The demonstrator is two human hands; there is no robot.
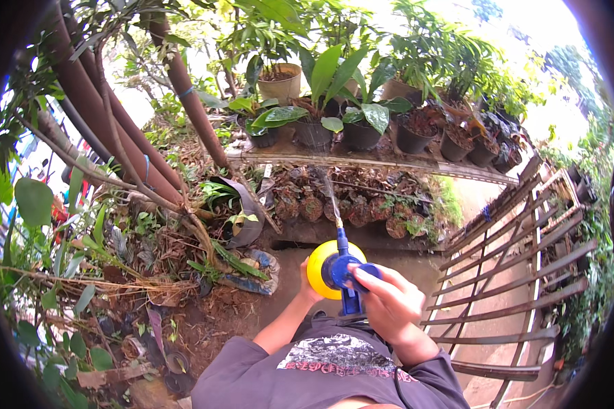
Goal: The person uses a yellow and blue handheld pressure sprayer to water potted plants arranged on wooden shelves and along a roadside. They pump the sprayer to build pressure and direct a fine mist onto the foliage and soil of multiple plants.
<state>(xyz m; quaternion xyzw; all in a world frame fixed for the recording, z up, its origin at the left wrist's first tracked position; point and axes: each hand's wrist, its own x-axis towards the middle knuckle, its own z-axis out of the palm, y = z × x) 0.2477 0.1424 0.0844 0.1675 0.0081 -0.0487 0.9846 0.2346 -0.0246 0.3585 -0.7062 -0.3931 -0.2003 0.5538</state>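
Observation:
A hand pump sprayer with a yellow tank (318,271) and a blue pump head (342,271) is in front of my torso. My left hand (309,286) holds the tank from its left side, with most of the fingers hidden behind it. At the sprayer's right, the fingers of my right hand (396,301) grip the round blue pump knob (371,271). The nozzle (340,225) points away from me, and a thin water spray (330,189) leaves its tip toward the potted plants. Wet-looking broad leaves (376,116) rise from a black pot (360,135) on the shelf.
A raised plant shelf (389,162) carries several pots. Below it stand rows of small potted plants (358,212). A slatted wooden rack (506,301) occupies the right side. Brown poles (189,92) and branches (148,191) slant across the left, near a torn sack (258,273).

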